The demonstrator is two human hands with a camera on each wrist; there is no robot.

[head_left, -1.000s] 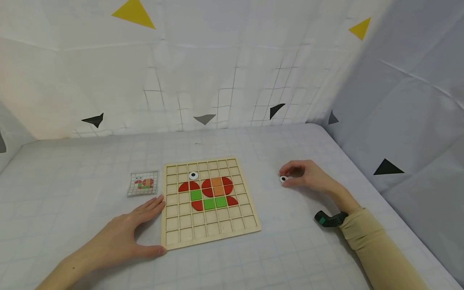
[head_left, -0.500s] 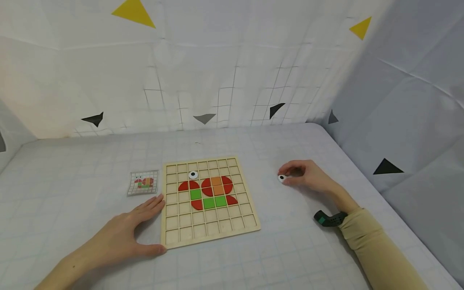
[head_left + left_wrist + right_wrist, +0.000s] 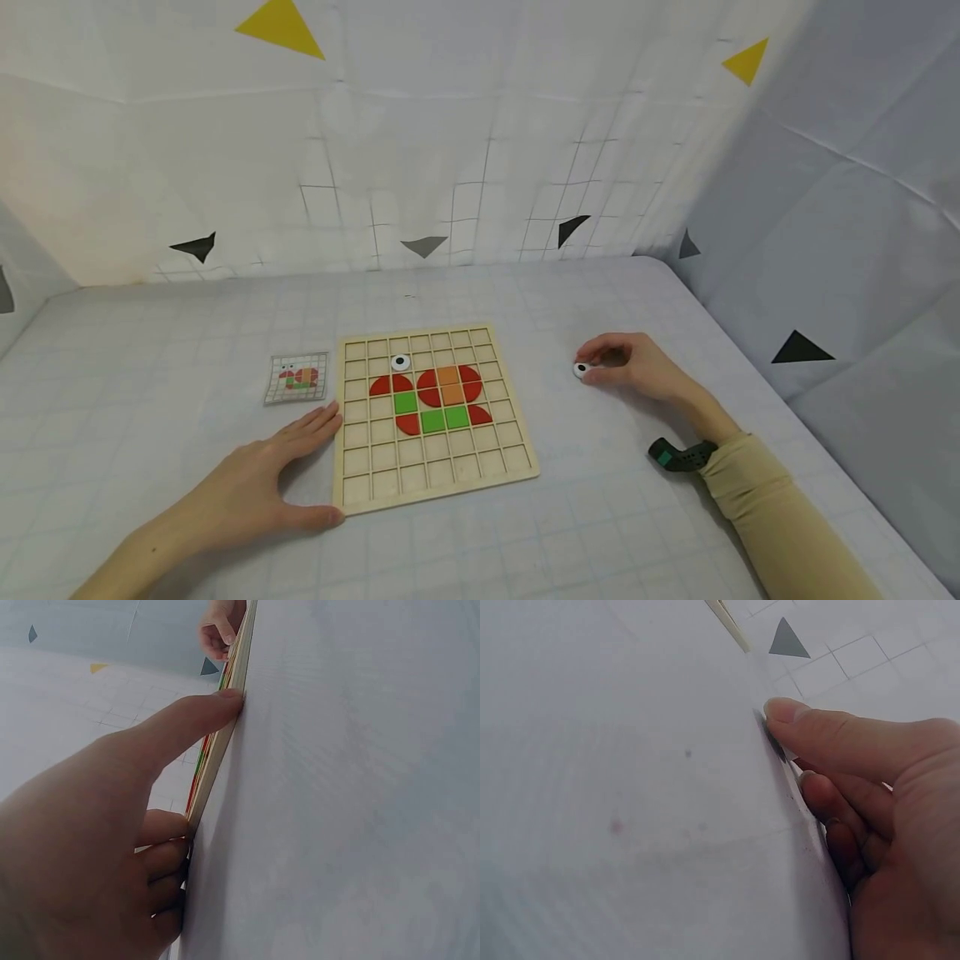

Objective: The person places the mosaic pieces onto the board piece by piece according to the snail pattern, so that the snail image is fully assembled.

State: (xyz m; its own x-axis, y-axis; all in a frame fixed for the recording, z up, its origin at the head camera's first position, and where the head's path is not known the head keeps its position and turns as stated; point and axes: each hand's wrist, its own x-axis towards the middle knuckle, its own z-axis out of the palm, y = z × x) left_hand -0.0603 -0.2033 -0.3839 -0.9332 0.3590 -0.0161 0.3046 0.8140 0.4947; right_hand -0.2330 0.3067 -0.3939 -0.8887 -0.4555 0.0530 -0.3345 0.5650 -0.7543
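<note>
My left hand point(image 3: 240, 483) rests beside a square wooden grid board point(image 3: 385, 483), its fingertips and thumb touching the left edge. Set in the board's cells are red rounded pieces point(image 3: 390, 385), green squares point(image 3: 406, 403) and orange pieces point(image 3: 450, 382). One round white eye piece point(image 3: 401, 362) with a black pupil sits above them. To the right of the board, my right hand point(image 3: 637, 360) pinches a second eye piece point(image 3: 581, 370) between thumb and fingers, low at the tabletop. In the right wrist view the thumb point(image 3: 840, 735) covers most of that piece.
A small pattern card point(image 3: 296, 379) printed with a similar coloured figure lies left of the board, just beyond my left fingers. A white gridded cloth point(image 3: 180, 333) covers the table. Fabric walls point(image 3: 487, 125) with coloured triangles rise behind and to the right.
The right hand's eye piece has shifted very slightly to the left. My left hand and the board stay where they were.
</note>
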